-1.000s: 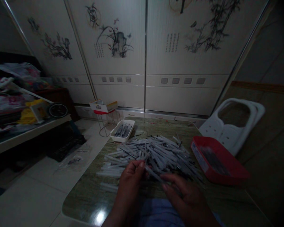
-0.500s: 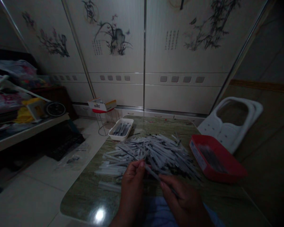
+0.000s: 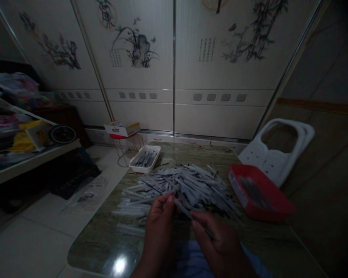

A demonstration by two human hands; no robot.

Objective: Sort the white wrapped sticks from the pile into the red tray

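A slim, straight, pale grey tube (image 3: pixel 183 209) slants between the two hands (image 3: pixel 160 216), its lower-right end partly hidden.

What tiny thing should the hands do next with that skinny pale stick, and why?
Maybe hold the left hand steady and ease the right hand along the skinny pale stick. The left pinches near its far end and the right grips nearer the body, so one could brace while the other moves.

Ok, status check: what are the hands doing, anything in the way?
Left hand pinching far end of slim tube; right hand gripping near end. Pile of tubes beyond; nothing visibly blocking.
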